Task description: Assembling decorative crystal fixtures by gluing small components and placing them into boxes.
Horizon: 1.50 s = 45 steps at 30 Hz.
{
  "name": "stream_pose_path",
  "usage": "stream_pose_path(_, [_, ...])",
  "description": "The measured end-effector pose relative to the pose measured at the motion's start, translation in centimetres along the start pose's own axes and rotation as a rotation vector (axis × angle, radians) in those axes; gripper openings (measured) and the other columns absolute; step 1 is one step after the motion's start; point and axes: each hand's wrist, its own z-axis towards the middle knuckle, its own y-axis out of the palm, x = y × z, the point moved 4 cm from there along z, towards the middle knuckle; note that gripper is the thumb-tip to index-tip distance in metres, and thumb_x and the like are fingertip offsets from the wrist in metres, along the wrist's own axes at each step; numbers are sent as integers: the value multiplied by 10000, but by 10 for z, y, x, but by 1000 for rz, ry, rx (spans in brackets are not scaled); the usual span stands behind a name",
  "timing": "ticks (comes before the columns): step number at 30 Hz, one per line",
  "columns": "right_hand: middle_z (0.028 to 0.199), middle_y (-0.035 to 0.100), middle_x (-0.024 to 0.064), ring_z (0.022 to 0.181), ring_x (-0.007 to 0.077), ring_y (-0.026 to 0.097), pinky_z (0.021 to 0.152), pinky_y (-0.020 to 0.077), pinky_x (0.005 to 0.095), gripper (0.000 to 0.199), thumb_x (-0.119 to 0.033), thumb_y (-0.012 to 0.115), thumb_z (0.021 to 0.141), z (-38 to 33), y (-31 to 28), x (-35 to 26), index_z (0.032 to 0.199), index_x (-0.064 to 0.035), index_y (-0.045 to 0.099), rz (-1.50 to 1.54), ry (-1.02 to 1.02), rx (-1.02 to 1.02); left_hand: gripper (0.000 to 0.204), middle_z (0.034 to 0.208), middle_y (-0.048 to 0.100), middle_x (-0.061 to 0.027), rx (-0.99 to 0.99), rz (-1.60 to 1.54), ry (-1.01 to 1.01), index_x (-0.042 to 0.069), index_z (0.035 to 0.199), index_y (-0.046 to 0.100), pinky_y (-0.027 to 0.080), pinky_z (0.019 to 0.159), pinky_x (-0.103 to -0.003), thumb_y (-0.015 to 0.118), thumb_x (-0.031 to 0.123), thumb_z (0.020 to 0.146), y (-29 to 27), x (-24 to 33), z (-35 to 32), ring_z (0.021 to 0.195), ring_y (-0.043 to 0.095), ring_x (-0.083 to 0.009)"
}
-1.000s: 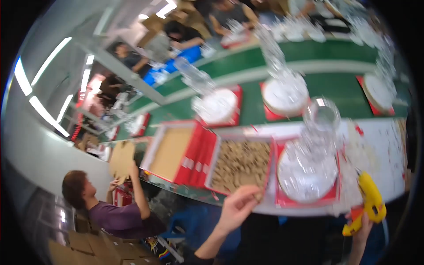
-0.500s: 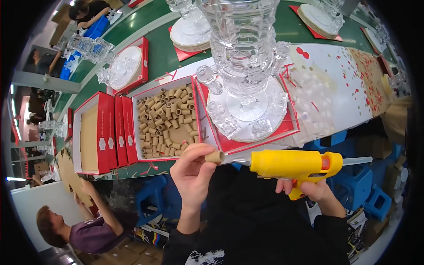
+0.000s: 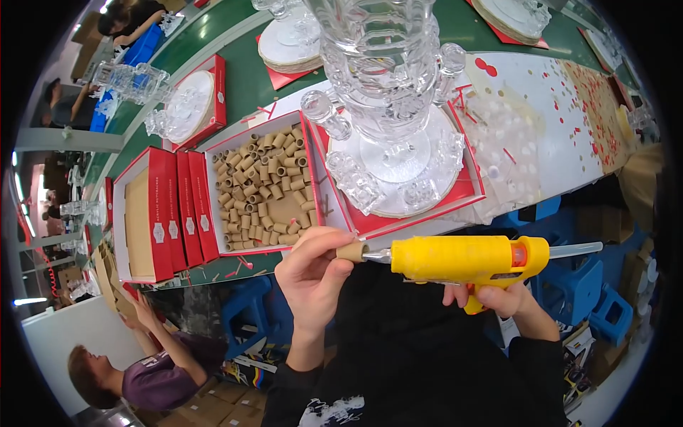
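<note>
Between thumb and fingers, my left hand [image 3: 313, 272] pinches a short brown cardboard tube [image 3: 351, 252]. Wrapped round the handle of a yellow hot glue gun [image 3: 455, 258] is my right hand [image 3: 494, 297]. The gun's metal nozzle points left and meets the open right end of the tube; whether it goes inside I cannot tell. A clear glue stick [image 3: 578, 249] sticks out of the gun's back. Beyond my left hand lies a red-edged box [image 3: 306, 153] of many similar tubes. Behind the gun, a tall clear plastic figure [image 3: 384, 107] stands on a round white base in a red tray.
Red boxes [image 3: 167, 213] stand on edge at the left. More clear figures on white bases [image 3: 292, 44] sit along the green table. Red and gold bits [image 3: 576, 128] litter the white board at right. Blue stools [image 3: 576, 288] stand below; a person in purple [image 3: 167, 377] works at lower left.
The glue gun has shifted slightly left, and its nozzle now meets the tube's end. The tube has turned so its opening faces the nozzle. The whole view has shifted a little.
</note>
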Motion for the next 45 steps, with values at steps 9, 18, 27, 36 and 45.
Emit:
stream_pose_path(9, [787, 616, 71, 741, 160, 629, 751, 545, 339, 363, -161, 568, 872, -2, -2, 2, 1202, -23, 506, 15, 6, 37, 313, 990, 601, -146, 9, 97, 5, -32, 1012, 613, 450, 762, -249, 735, 177, 814, 3, 3, -1, 885, 581, -176])
stream_pose_path(18, [802, 611, 75, 746, 155, 618, 760, 541, 349, 367, -147, 547, 885, -4, -4, 2, 1222, -18, 483, 29, 21, 51, 291, 1037, 613, -153, -8, 79, 54, -66, 992, 638, 483, 822, -284, 741, -50, 721, 2, 4, -1, 941, 598, -202])
stream_pose_path(27, [790, 611, 71, 743, 151, 618, 751, 538, 338, 373, -140, 553, 876, -10, -7, 2, 1222, -21, 484, 32, 34, 54, 250, 994, 613, -152, 5, 103, 42, -23, 980, 608, 469, 800, -283, 730, 8, 765, 6, 5, -3, 873, 606, -198])
stream_pose_path(36, [787, 607, 74, 743, 161, 619, 761, 528, 341, 351, -138, 548, 876, -2, -9, 0, 1196, -9, 488, 21, 57, 39, 275, 1078, 589, -180, -3, 21, 53, -73, 992, 624, 539, 809, -308, 674, -142, 731, 0, 2, 6, 945, 622, -220])
stream_pose_path(45, [677, 594, 108, 594, 207, 605, 616, 545, 389, 657, -380, 641, 824, -20, -18, 4, 1235, 80, 412, -117, -6, 307, 255, 1065, 617, -119, -13, -125, -146, -44, 1054, 626, 512, 806, -272, 628, -96, 804, 7, -5, 2, 951, 614, -162])
